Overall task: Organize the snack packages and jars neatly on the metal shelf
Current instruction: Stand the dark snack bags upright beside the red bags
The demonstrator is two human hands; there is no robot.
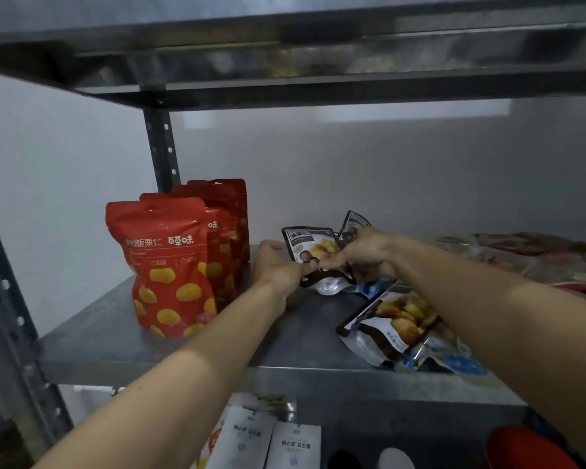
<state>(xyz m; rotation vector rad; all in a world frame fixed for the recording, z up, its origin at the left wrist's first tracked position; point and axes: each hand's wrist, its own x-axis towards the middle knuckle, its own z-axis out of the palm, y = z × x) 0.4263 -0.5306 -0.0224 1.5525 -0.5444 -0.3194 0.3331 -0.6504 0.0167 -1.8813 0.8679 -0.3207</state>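
- The dark chestnut pouch (pixel 310 243) is held upright near the middle of the metal shelf (pixel 115 346), just right of the row of red pouches (pixel 170 265)
- Its lower edge is pinched by the left hand (pixel 274 265) on one side and by the right hand (pixel 362 255) on the other, fingers curled round the bottom seam
- A second dark pouch (pixel 354 223) is seen behind the right hand; it is possibly gripped as well, but its base is hidden
- A third dark pouch (pixel 396 323) lies flat near the front edge, right of the hands
- Toppling is to be expected if the held pouch is released before its base is spread flat
- The red row may be knocked over by a sideways sweep of the left wrist, which is close to it
- The flat pouch may be pushed off the shelf if it is nudged by the right forearm above it
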